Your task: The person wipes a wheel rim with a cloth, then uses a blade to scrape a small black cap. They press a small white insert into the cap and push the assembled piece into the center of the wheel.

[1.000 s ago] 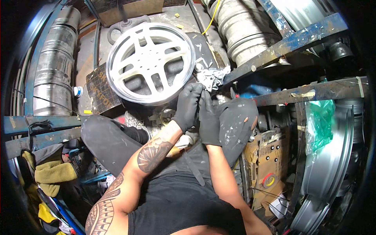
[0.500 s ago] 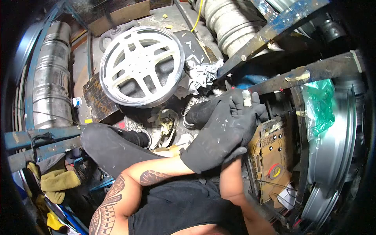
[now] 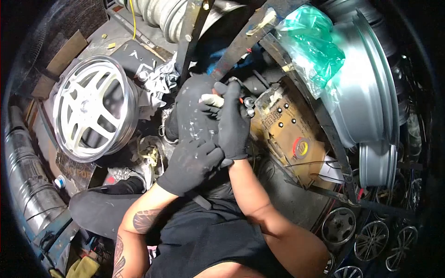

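My left hand [image 3: 192,164], in a dark grey work glove, is closed at my right wrist, its fingers pinching the cuff of the right glove [image 3: 234,154]. My right hand [image 3: 232,121] wears a matching glove and is raised over my dark-trousered leg. Its fingers are apart and partly bent, and I see nothing held in them. One fingertip has a white covering [image 3: 212,100]. A white multi-spoke wheel rim [image 3: 88,109] stands tilted to the left of my hands, apart from them.
Crumpled paper [image 3: 160,81] lies beside the rim. Cardboard [image 3: 282,134] with a red-and-yellow tape roll [image 3: 300,147] is at right. Green plastic [image 3: 315,46] hangs over a metal frame near a large silver rim [image 3: 364,88]. Several wheels stand at lower right.
My view has turned to the right. My left hand has slid from over the right hand back to its wrist and now grips the glove cuff there.
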A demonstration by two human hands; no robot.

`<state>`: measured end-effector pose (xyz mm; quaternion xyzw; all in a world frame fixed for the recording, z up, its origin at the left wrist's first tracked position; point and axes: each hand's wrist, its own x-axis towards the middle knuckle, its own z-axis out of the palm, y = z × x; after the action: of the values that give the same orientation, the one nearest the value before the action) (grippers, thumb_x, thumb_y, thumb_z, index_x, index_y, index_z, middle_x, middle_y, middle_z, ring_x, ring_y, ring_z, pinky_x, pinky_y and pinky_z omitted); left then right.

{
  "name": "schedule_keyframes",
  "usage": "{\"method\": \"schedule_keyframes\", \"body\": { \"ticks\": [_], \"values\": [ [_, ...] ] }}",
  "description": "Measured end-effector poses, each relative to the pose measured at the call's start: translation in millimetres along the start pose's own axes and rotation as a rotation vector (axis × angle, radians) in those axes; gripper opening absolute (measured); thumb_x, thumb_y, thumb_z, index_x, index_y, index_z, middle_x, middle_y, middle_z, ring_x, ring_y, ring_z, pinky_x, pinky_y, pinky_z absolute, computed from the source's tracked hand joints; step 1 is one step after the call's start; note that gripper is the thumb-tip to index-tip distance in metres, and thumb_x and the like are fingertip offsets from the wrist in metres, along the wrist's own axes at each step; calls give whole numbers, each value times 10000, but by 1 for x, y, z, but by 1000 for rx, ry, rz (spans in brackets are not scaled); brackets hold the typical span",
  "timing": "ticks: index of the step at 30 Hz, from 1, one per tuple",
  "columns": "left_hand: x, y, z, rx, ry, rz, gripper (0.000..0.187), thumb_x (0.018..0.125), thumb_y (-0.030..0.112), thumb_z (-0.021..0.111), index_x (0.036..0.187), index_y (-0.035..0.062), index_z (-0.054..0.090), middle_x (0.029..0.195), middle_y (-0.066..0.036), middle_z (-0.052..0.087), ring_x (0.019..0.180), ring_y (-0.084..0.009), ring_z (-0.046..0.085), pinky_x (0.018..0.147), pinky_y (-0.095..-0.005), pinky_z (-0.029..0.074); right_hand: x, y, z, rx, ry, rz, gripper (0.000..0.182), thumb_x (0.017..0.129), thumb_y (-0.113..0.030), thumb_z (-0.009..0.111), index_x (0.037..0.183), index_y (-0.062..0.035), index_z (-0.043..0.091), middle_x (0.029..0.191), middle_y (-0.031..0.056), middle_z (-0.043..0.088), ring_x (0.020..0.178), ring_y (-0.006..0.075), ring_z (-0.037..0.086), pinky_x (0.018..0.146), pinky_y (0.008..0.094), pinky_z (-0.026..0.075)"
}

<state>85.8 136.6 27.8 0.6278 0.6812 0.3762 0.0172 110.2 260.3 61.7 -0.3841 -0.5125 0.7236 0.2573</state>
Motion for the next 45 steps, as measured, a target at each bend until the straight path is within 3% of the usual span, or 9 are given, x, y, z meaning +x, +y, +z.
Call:
{"method": "schedule_keyframes", "body": {
  "ticks": [7, 14, 18, 27, 34, 38, 40, 42, 45],
  "values": [
    [-11, 45, 19, 134, -453, 105, 176, 754, 250, 607, 824, 90, 633, 821, -84, 628, 803, -247, 627, 646, -419, 503, -3, 31, -30, -78, -437, -310, 525, 905, -193, 537, 1357, 61, 453, 1236, 129, 585, 1129, 183, 571, 1002, 311, 417],
    [-19, 18, 18, -239, -381, 39, 255, 904, 305, 555, 857, 66, 628, 801, -131, 632, 769, -324, 632, 696, -439, 506, 73, 39, -143, -668, 66, -496, 290, 890, -238, 633, 1117, -58, 639, 1007, 83, 685, 960, 234, 644, 828, 352, 495],
    [-13, 8, -16, -391, -419, -88, 259, 921, 275, 565, 863, 27, 615, 876, -176, 634, 859, -363, 614, 763, -450, 494, 119, 50, -271, -1355, 508, -541, 356, 872, -318, 636, 1085, -35, 657, 990, 223, 669, 942, 369, 646, 830, 415, 503],
    [-15, -9, -42, -546, -386, -335, 247, 934, 258, 577, 988, 26, 641, 958, -199, 647, 920, -374, 619, 821, -429, 490, 170, 80, -352, -1748, 281, -352, 360, 881, -383, 579, 920, -42, 689, 954, 227, 668, 893, 404, 638, 758, 476, 508],
    [-35, -10, -27, -1205, -14, -657, 375, 1019, 305, 457, 1259, 28, 535, 1112, -101, 622, 1001, -207, 609, 905, -352, 479, 84, 18, -207, -1439, 309, -648, 231, 812, -247, 690, 923, -45, 679, 892, 176, 667, 827, 336, 634, 722, 391, 496],
    [-39, -7, -18, -2005, 440, -944, 465, 1027, 321, 420, 1362, -1, 415, 1216, -152, 581, 1081, -229, 587, 927, -379, 480, -11, -18, -55, -928, -493, -719, 199, 760, -90, 643, 952, -38, 657, 914, 135, 655, 805, 277, 639, 706, 322, 494],
    [-45, -7, -27, -2307, 619, -825, 465, 1028, 330, 407, 1369, 13, 412, 1233, -159, 572, 1106, -234, 579, 931, -389, 480, -19, -38, 5, -1112, -1034, -317, 262, 713, -123, 711, 960, -66, 648, 892, 86, 645, 849, 258, 614, 775, 351, 479],
    [-54, -11, -46, -2433, 696, -750, 464, 1042, 357, 318, 1348, 29, 436, 1293, -148, 535, 1101, -264, 590, 978, -422, 477, -26, -17, 32, -1245, -973, -1001, 337, 684, -192, 767, 984, -103, 643, 836, 48, 626, 903, 248, 579, 843, 377, 443],
    [-87, -28, -77, -1891, 577, -989, 374, 1022, 250, 404, 1293, -1, 460, 1130, -127, 595, 1001, -194, 623, 832, -276, 540, -12, -41, 80, -1215, -1060, -1114, 381, 729, -331, 749, 1029, -123, 643, 808, 45, 560, 873, 256, 540, 824, 394, 429]
  ]
}}
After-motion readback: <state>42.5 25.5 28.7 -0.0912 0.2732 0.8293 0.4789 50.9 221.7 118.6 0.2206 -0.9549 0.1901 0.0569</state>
